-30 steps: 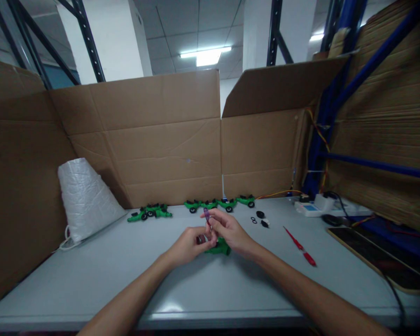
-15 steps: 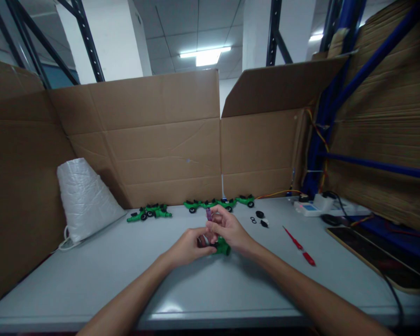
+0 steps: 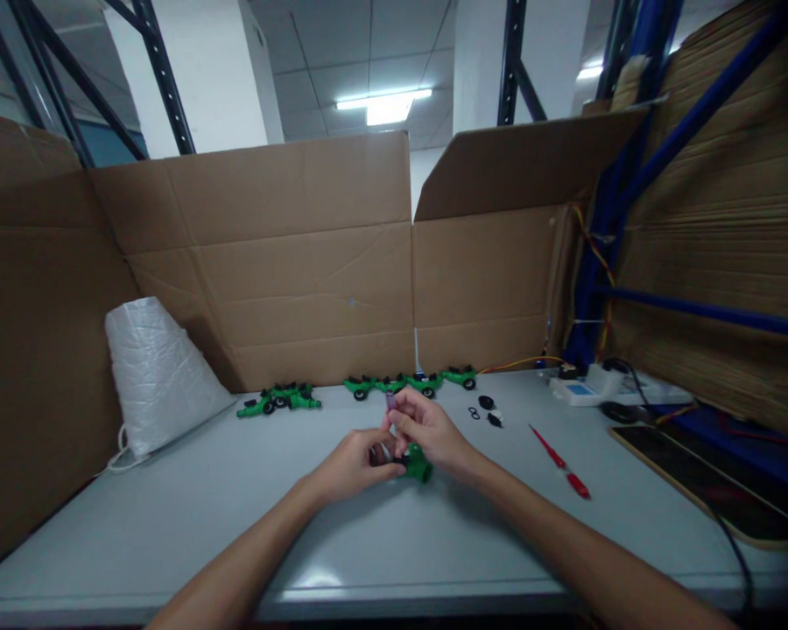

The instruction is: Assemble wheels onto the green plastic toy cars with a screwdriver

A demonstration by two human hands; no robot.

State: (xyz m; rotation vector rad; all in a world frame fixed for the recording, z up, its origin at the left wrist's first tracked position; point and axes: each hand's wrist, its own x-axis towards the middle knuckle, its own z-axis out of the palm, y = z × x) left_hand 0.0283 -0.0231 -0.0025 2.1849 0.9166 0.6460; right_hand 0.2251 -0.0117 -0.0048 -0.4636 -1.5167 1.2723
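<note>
Head view: both hands meet over the middle of the grey desk [image 3: 171,525]. The left hand [image 3: 351,462] is curled, its fingertips closed on the near end of a small green toy car [image 3: 418,464] that sits just above the desktop; whether the car touches the desk cannot be told. The right hand [image 3: 430,429], at 1 o'clock from the left, pinches a small purple tool [image 3: 390,401] upright between thumb and fingers, its tip pointing down toward the car.

Against the pictures from a second ago, the purple tool has dropped slightly and drawn closer to the car, and the two hands have closed together; the car has turned a little so more of its green body shows to the right of the fingers. That reads as fine fitting work going on at the car, not a pick-up or a put-down.

Around them, unchanged: a row of green toy cars [image 3: 407,382] at 12 o'clock along the cardboard wall [image 3: 269,262], loose black wheels [image 3: 487,402] at 2 o'clock, a red screwdriver [image 3: 559,461] at 3 o'clock, a white woven bag [image 3: 151,372] at 10 o'clock.
</note>
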